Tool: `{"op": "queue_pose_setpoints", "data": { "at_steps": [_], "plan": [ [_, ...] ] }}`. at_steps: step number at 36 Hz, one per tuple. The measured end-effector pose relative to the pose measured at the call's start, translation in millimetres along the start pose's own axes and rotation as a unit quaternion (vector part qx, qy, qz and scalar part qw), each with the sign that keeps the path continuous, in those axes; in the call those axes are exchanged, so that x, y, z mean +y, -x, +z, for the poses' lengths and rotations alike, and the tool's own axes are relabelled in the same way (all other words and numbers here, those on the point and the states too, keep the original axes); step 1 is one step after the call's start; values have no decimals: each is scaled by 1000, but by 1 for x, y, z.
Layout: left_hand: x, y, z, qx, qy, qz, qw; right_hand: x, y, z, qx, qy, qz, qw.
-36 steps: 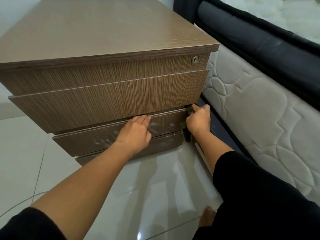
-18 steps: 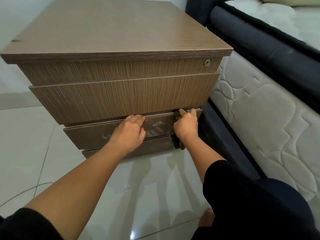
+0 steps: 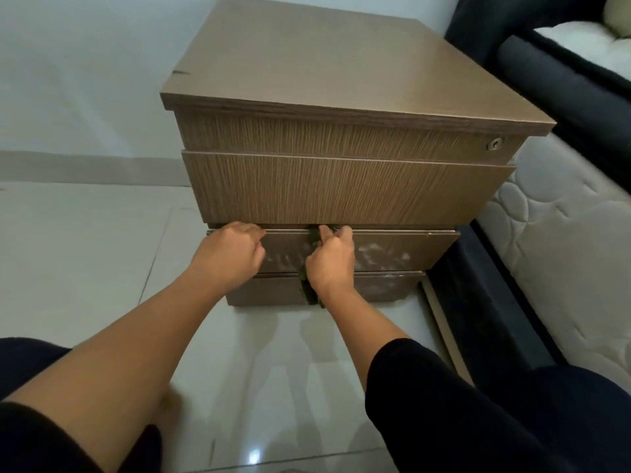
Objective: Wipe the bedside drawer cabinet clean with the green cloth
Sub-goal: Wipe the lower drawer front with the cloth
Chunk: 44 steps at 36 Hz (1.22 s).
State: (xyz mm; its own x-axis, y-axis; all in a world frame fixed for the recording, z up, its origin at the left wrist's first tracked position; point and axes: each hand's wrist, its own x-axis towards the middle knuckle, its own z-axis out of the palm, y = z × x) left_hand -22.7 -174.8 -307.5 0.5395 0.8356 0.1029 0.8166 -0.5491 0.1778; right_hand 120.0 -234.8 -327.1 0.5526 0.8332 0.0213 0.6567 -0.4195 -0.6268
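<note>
A brown wood-grain bedside drawer cabinet stands on the tiled floor, with a keyhole at the top right of its front. My right hand is closed on the green cloth and presses it against the top edge of the lower, dust-smeared drawer front. A strip of cloth hangs below my wrist. My left hand rests on the left part of that same drawer, fingers curled over its top edge. The cloth is mostly hidden under my hand.
A bed with a quilted white mattress and dark frame stands close to the cabinet's right side. Glossy floor tiles stretch to the left and toward me. A white wall is behind. My dark-clad knees are at the bottom corners.
My right hand has slid the cloth leftward along the lower drawer's top edge, from its right end to the middle. My left hand moved left too. The view has shifted left.
</note>
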Motion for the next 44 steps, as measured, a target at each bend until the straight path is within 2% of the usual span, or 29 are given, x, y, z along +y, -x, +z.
{"op": "queue_pose_setpoints", "data": {
  "at_steps": [9, 15, 19, 22, 26, 30, 33, 36, 41, 44],
  "plan": [
    [-44, 19, -6, 30, 52, -116, 991, -48, 14, 37, -41, -8, -50, 998],
    [-62, 25, -8, 59, 137, -218, 964, -78, 22, 66, -51, -6, -96, 994],
    [-64, 23, -7, 53, 178, -224, 957, -82, 24, 73, -58, -3, -135, 989],
    [-61, 19, -5, 39, 206, -233, 950, -76, 23, 70, -80, 4, -200, 976],
    [-53, 12, -4, 44, 245, -259, 934, -57, 27, 69, -109, 91, -345, 928],
    [-48, 7, -6, 68, 274, -291, 914, -41, 24, 72, -38, 133, -423, 895],
    [-50, 3, -7, 66, 308, -320, 893, -38, 13, 70, 14, 193, -531, 825],
    [-53, 0, -8, 64, 326, -337, 881, -45, 6, 68, 22, 225, -615, 755],
    [-57, 0, -7, 61, 330, -340, 879, -49, -18, 80, 18, 313, -671, 672],
    [-57, -1, 0, 73, 341, -345, 871, -46, -33, 79, 14, 315, -687, 655]
  ]
}}
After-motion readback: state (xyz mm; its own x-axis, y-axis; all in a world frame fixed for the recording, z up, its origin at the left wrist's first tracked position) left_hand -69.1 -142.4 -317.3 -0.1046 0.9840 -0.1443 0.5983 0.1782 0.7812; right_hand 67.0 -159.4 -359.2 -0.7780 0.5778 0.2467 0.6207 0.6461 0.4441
